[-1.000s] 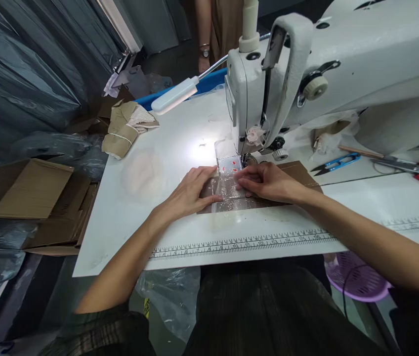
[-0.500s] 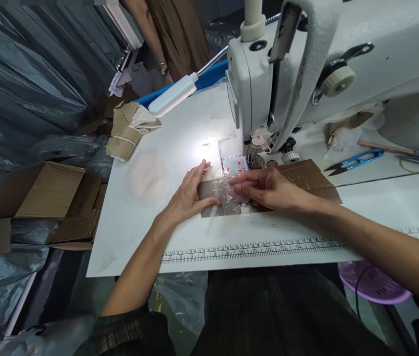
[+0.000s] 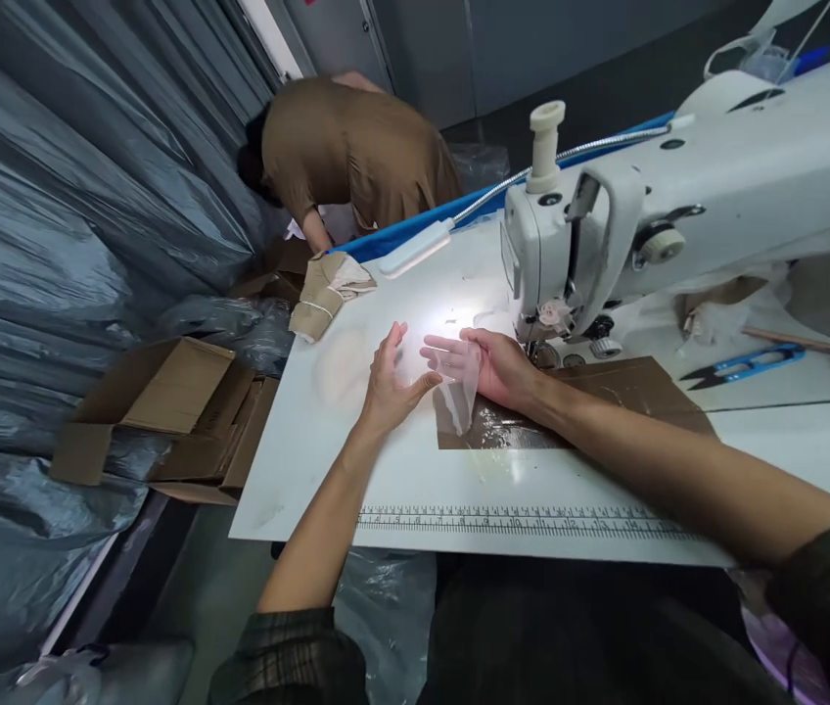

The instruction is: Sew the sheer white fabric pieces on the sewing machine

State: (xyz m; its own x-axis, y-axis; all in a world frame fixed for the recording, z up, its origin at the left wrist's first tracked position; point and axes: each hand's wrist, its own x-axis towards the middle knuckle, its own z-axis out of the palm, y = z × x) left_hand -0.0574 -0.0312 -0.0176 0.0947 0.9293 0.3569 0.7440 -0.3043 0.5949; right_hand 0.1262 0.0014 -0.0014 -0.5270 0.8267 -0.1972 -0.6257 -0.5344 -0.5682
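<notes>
Open box (image 3: 158, 387) on the floor left of the table (image 3: 327, 460), flaps spread; inside hidden from this angle. More flattened cardboard (image 3: 231, 446) just beside it, against the table edge.

Clear film (image 3: 459, 387) lifted off the table, pinched in the right hand (image 3: 499, 367) between thumb and fingers, hanging down from the grip with its lower tip over the near left corner of the brown card (image 3: 606, 401). Right hand closed on the film. Left hand (image 3: 390, 377) raised just beside it, fingers spread and loose, palm turned toward the film; contact with the film cannot be told. Card flat on the table, under the right wrist, in front of the sewing machine (image 3: 679, 215). Lamp (image 3: 415, 261) lit over the bright patch behind the hands.

Half a second ago: both hands pressed flat on film and card, film lying on the card by the needle. Now film up in the air, both hands off the surface and further left. View also swung up and left, showing a person (image 3: 356, 157) in brown bent over beyond the table. Snips (image 3: 745, 364) at the right; bundle (image 3: 327, 289) at the far left corner.
</notes>
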